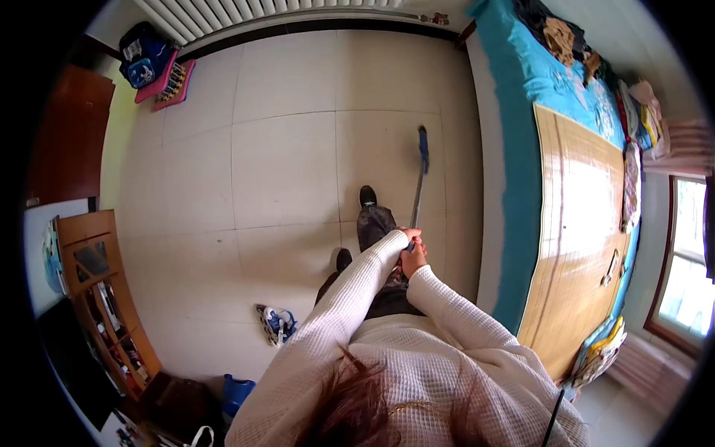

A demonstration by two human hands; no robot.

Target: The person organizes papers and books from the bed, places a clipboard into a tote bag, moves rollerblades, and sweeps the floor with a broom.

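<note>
A mop (424,153) with a narrow blue head rests on the tiled floor (287,160) ahead of me, its grey handle running back toward my body. Both hands are wrapped round the handle near its upper end. My left hand (410,235) is the farther one along the handle, or so it seems, with the sleeve coming from the left. Close behind it, my right hand (413,259) grips nearer my body. The very end of the handle is hidden by the hands.
A bed with blue sheet (514,223) and bamboo mat (573,231) stands right. Inline skates (276,325) lie lower left, near a blue container (237,393). A wooden shelf (100,238) is left, a backpack (144,56) upper left, a radiator (223,15) at the top.
</note>
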